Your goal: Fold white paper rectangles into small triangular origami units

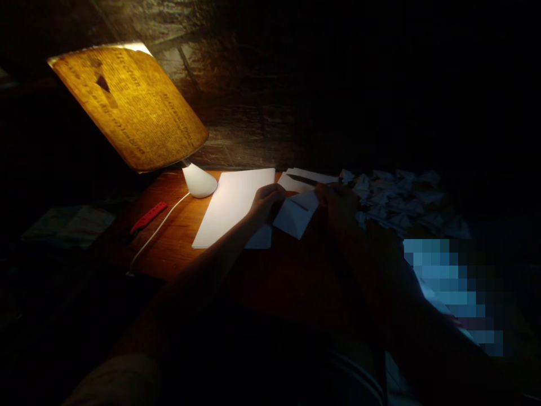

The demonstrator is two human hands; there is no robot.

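Note:
A partly folded white paper (296,217) is held just above the wooden table (177,237), in the middle of the view. My left hand (267,202) pinches its left edge with curled fingers. My right hand (333,203), dim in shadow, grips its right side. Beneath and to the left lies a flat white sheet (232,206).
A small lamp (198,180) with a yellow printed shade (131,104) lights the left. Its white cord (156,231) runs toward me beside a red tool (147,217). Several folded paper pieces (393,200) lie heaped at the right. More white sheets (308,177) sit behind. A blurred blue patch (448,282) lies at the lower right.

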